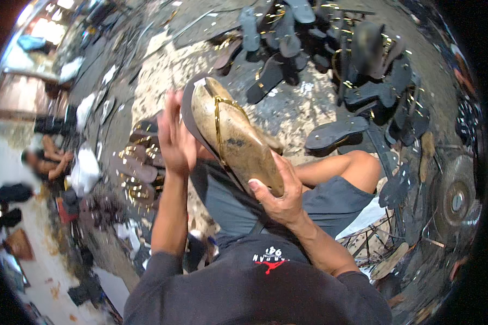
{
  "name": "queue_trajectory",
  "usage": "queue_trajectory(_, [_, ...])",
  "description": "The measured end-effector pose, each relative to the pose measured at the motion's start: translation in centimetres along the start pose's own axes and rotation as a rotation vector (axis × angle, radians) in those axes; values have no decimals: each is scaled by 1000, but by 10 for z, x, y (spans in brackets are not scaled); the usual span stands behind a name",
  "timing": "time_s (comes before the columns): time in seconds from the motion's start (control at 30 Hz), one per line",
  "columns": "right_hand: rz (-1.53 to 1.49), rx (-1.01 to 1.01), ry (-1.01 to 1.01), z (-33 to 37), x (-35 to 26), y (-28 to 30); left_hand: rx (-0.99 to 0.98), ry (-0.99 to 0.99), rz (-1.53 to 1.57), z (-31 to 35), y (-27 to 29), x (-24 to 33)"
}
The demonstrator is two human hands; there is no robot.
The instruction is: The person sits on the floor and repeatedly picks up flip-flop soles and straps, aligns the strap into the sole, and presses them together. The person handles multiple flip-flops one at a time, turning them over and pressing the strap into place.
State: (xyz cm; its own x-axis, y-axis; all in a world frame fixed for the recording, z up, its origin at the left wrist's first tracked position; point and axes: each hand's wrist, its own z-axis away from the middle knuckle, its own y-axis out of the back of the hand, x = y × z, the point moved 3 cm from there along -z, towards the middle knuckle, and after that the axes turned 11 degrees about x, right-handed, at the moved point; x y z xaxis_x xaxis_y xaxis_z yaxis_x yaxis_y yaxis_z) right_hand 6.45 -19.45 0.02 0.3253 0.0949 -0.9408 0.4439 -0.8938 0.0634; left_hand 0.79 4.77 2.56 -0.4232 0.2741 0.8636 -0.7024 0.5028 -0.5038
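In front of my chest my right hand [284,195] grips the heel end of a brown, worn shoe last [233,127], thumb on the near side and fingers round the far side. A dark sandal sole [188,103] lies against the underside of the last. Thin shiny gold straps [218,124] run over the top of the last in a V. A small white patch shows at the toe end. My left hand [176,135] is raised beside the sole's edge, its fingers stretched out and slightly blurred. Whether its palm touches the sole I cannot tell.
Many dark sandals [336,132] lie on the floor ahead and to the right. Brown sandals with gold straps [138,162] are piled at my left. A round fan [456,201] stands at the far right. Another person [51,160] sits at the left near white bags [85,169].
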Motion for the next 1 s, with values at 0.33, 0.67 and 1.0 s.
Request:
queue_trajectory(0.33, [132, 17, 246, -2, 13, -14, 48, 72, -66, 20, -16, -28])
queue_trajectory(0.67, [-246, -467, -518, 20, 21, 37, 226, 456, -210, 165, -29, -2])
queue_trajectory(1.0, [-688, -376, -1329, 87, -29, 48, 400, 445, -101, 201, -40, 5])
